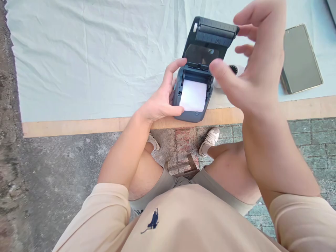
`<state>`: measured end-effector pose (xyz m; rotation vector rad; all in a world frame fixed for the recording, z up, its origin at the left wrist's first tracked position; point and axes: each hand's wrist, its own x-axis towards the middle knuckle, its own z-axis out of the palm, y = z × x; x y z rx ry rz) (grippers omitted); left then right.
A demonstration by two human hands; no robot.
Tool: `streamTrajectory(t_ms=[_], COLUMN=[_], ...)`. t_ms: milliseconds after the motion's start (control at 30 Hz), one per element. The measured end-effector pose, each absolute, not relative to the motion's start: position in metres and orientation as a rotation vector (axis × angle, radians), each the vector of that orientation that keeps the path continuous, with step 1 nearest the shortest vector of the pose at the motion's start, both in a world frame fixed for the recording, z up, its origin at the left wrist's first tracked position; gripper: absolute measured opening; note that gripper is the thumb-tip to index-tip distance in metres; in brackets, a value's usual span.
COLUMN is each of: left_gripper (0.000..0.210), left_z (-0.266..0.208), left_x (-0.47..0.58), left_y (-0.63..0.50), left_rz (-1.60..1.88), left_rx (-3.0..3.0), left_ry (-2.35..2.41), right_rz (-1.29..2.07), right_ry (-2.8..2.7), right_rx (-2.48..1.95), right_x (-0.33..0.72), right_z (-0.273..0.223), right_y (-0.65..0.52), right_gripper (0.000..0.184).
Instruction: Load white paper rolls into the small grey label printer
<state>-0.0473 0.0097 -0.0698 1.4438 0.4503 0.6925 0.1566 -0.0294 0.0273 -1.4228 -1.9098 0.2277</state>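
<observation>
A small dark portable label printer [196, 116] sits at the table's front edge with its lid [189, 42] raised. A white paper roll [193, 95] lies in its compartment. My left hand [164, 96] grips the printer's left side, thumb on the front near the roll and a finger by the hinge. Over the printer's right side, my right hand [258, 66] is open, fingers spread and thumb apart. Its fingertips are close to the lid's upper right corner; whether they touch it, I cannot tell. Behind that hand, a pale round object with a dark centre [233, 69] is mostly hidden.
A smartphone [301, 57] lies to the right on the white cloth [105, 63] covering the table. The bare wooden table edge [78, 125] runs along the front. A dark object's corner [332, 8] shows at top right. Below is a wooden stool [193, 162].
</observation>
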Motion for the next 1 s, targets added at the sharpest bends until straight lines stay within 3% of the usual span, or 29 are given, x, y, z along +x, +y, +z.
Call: streamTrajectory(t_ms=[100, 200, 333, 500, 600, 700, 800, 1000], left_gripper=[0.118, 0.118, 0.109, 0.116, 0.112, 0.104, 0.110, 0.107], left_z=[-0.070, -0.069, -0.066, -0.064, -0.060, -0.056, -0.058, -0.070], left_x=[-0.047, -0.046, -0.044, -0.045, -0.048, -0.050, -0.049, -0.049], left_y=[0.010, 0.009, 0.008, 0.007, 0.006, 0.007, 0.009, 0.011], left_rz=[0.694, 0.706, 0.730, 0.714, 0.697, 0.662, 0.660, 0.680], left_rx=[1.422, 1.410, 1.369, 1.353, 1.400, 1.463, 1.497, 1.508], left_ry=[0.456, 0.456, 0.497, 0.510, 0.473, 0.389, 0.339, 0.447], right_rz=[-0.083, 0.022, 0.187, 0.110, -0.002, 0.214, 0.474, 0.548], right_ry=[-2.221, -2.510, -2.575, -2.306, -1.915, -1.778, -1.706, -1.675], right_rx=[-1.353, -1.326, -1.327, -1.253, -1.299, -1.280, -1.164, -1.287], right_x=[0.154, 0.151, 0.151, 0.154, 0.156, 0.155, 0.153, 0.151], right_z=[0.030, 0.033, 0.030, 0.027, 0.026, 0.022, 0.017, 0.013], right_y=[-0.040, -0.051, -0.055, -0.048, -0.045, -0.041, -0.035, -0.030], right_gripper=[0.026, 0.014, 0.023, 0.030, 0.022, 0.042, 0.037, 0.031])
